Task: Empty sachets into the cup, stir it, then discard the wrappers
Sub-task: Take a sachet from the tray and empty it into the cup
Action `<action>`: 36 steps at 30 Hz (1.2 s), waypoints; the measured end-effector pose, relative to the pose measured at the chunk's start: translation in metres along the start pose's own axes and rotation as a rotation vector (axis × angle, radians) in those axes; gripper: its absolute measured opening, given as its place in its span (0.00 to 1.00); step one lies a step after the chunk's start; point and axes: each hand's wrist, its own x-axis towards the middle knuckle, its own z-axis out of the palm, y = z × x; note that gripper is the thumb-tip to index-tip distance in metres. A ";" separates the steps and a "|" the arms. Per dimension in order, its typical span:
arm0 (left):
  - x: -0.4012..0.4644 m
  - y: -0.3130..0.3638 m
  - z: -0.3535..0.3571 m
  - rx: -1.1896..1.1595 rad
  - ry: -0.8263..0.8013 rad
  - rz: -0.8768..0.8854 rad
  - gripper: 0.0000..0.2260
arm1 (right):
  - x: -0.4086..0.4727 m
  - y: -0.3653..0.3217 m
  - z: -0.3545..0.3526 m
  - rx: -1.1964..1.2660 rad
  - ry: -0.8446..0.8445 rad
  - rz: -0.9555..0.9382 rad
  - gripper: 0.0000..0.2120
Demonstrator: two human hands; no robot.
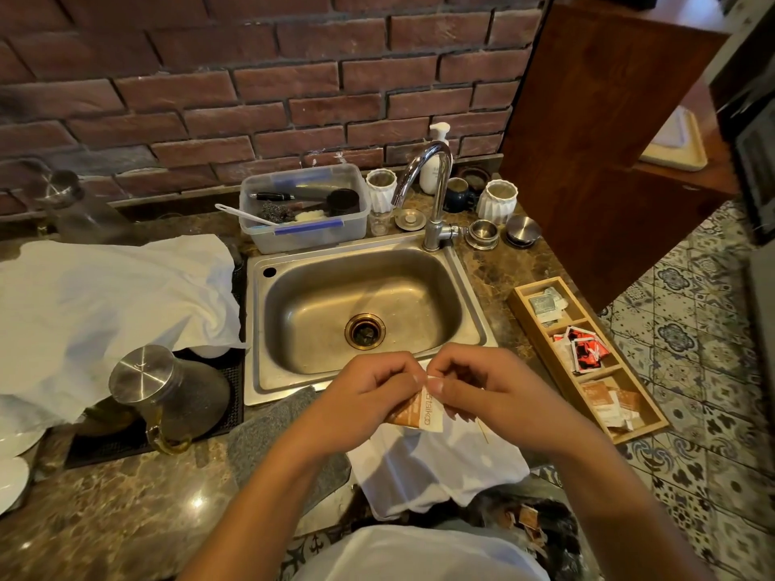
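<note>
An orange and white sachet (416, 414) hangs in front of the sink's near edge. My left hand (364, 385) and my right hand (482, 381) both pinch its top edge, thumbs close together. A thin wooden stick (482, 431) pokes out below my right hand. More sachets lie in a wooden tray (545, 341) with three compartments on the counter to the right: grey ones, red ones (583, 349) and orange ones (613, 403). The cup is not visible under my hands. Below, near my body, a dark bin (541, 524) holds several wrappers.
A steel sink (365, 312) with a tap (436, 195) lies ahead. White cloths lie at left (105, 304) and over the counter edge (436, 467). A glass jug with a steel lid (167, 392) stands on a black mat. A plastic tub (302, 207) and white cups stand at the back.
</note>
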 end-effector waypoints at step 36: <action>0.013 -0.007 0.010 -0.171 0.247 0.043 0.11 | 0.006 0.023 0.023 -0.144 0.528 -0.177 0.09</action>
